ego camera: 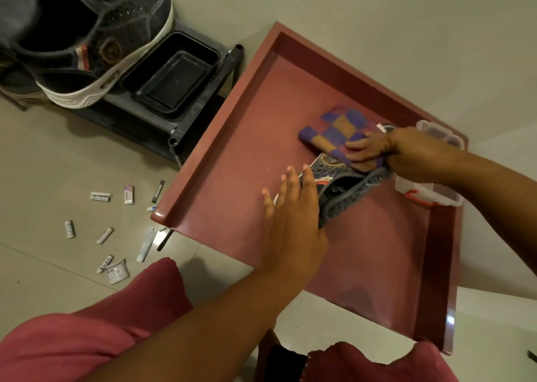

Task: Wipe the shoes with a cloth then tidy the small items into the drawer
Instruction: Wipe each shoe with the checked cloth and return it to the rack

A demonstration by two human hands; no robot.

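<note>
A grey shoe (345, 190) lies on its side inside the open maroon drawer (232, 155). My right hand (386, 149) holds a purple and orange checked cloth (334, 131) against the shoe's upper, fingers on top of the cloth and the thumb hidden. With its fingers straight, my left hand (293, 207) rests flat against the near side of the shoe. Another dark shoe (87, 41) with a white sole stands on a black rack (186, 126) at the upper left. Several small items (113, 230), mostly little tubes and packets, lie scattered on the floor left of the drawer.
A clear plastic box (430, 195) sits in the drawer's right part, partly under my right forearm. A black tray (174, 76) rests on the rack beside the dark shoe. My knees in red fabric (101, 338) fill the lower left. The floor is pale tile.
</note>
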